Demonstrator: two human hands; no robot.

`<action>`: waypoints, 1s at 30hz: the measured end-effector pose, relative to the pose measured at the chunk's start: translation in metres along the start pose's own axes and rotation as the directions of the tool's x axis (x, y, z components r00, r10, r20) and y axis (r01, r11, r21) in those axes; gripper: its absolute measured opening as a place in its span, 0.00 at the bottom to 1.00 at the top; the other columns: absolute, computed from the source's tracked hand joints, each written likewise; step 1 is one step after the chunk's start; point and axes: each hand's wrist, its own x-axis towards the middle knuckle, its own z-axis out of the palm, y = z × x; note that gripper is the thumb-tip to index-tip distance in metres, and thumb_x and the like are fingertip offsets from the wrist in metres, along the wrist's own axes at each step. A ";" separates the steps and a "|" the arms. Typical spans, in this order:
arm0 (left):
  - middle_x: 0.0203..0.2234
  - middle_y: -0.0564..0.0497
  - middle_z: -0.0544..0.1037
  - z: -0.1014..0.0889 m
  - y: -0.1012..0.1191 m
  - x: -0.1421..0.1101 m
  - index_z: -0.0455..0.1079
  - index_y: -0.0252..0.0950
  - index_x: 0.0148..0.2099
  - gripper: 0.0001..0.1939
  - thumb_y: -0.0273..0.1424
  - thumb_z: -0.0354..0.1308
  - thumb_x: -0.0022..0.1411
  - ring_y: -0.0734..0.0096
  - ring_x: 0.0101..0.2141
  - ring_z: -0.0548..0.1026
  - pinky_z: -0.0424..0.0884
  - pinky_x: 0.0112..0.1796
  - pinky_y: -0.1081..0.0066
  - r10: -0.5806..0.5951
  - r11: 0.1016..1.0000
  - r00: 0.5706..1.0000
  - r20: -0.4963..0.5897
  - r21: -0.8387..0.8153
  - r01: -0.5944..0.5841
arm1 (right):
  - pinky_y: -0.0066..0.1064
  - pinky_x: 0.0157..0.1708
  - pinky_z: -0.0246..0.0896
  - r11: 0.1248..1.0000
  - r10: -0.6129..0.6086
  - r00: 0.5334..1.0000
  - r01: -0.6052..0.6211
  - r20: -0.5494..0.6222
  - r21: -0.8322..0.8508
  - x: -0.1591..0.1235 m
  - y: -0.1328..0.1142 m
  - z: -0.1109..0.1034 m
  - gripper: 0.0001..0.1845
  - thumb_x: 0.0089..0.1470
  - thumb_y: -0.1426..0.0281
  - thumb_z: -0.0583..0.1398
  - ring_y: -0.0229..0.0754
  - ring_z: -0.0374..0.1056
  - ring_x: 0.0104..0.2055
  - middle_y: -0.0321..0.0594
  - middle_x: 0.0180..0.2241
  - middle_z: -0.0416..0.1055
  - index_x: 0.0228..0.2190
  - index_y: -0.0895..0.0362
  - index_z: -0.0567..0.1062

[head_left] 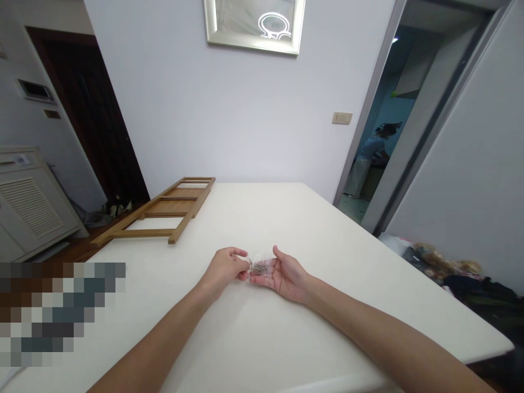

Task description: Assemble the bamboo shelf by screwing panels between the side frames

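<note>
Steady the small clear bag (263,263) of metal-looking bits (258,268) over the counter (254,218) in the spread, upturned right grip (286,277), while pinching its edge lightly with the left grip (225,267) to avoid spills.

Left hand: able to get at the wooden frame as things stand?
Probably yes. The frame's near end lies just ahead and left of the left hand, with nothing visible between them. But its fingers are at the small clear bag, so they may need freeing first.
</note>
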 end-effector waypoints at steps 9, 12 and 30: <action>0.16 0.57 0.70 0.005 0.006 -0.005 0.69 0.31 0.40 0.15 0.26 0.62 0.46 0.77 0.17 0.67 0.64 0.21 0.75 0.083 0.996 0.995 0.048 -0.023 -0.082 | 0.40 0.42 0.72 1.000 0.020 1.000 -0.019 -0.024 0.019 -0.001 0.001 0.003 0.35 0.66 0.55 0.40 0.49 0.76 0.39 0.62 0.33 0.75 0.42 0.76 0.68; 0.15 0.59 0.68 0.009 0.006 -0.005 0.69 0.31 0.41 0.16 0.27 0.61 0.46 0.78 0.16 0.66 0.62 0.20 0.75 0.125 0.992 0.991 0.041 -0.007 -0.125 | 0.41 0.42 0.72 0.999 0.019 1.000 -0.019 -0.005 0.044 -0.002 0.002 0.003 0.34 0.66 0.55 0.40 0.48 0.76 0.39 0.58 0.33 0.75 0.42 0.73 0.68; 0.20 0.58 0.70 0.002 0.010 -0.009 0.68 0.32 0.45 0.16 0.28 0.61 0.51 0.77 0.21 0.67 0.65 0.26 0.73 0.264 0.961 0.956 0.125 -0.114 -0.251 | 0.39 0.42 0.71 1.000 0.006 1.000 -0.007 -0.028 -0.025 -0.004 0.003 0.002 0.29 0.66 0.56 0.43 0.47 0.76 0.35 0.54 0.30 0.74 0.31 0.68 0.70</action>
